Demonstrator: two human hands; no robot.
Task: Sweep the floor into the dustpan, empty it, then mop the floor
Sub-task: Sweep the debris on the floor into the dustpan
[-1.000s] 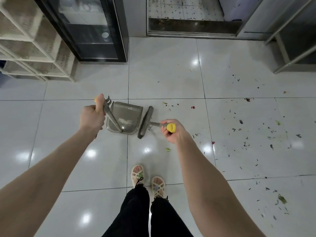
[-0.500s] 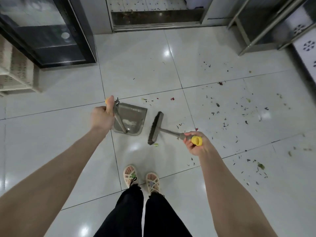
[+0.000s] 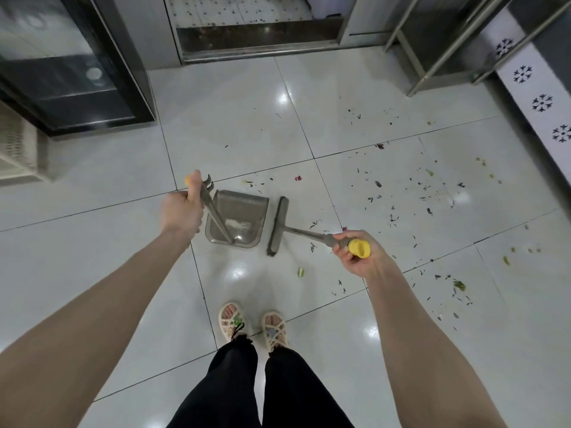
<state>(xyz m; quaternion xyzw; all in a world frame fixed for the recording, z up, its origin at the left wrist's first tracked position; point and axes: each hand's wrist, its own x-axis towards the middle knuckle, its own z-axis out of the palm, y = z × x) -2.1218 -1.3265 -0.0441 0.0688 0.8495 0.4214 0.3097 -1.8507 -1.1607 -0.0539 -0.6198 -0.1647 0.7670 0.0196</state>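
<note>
Sandals stood on open tile nearest me, then my right hand curled round the yellow-capped broom and my left hand gripping the handle of the dustpan, brush head lying lengthwise just right of it, mouth facing away, white print unreadable, scraps strewn rightward.

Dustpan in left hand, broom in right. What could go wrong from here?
1. The broom sits alongside a side wall of the dustpan, and the mouth seems to face away from the person; a sideways stroke may pile bits against the wall.
2. Most litter lies scattered well right of the broom; short strokes may miss it.
3. A green scrap lies near the sandals and could be trodden on.
</note>
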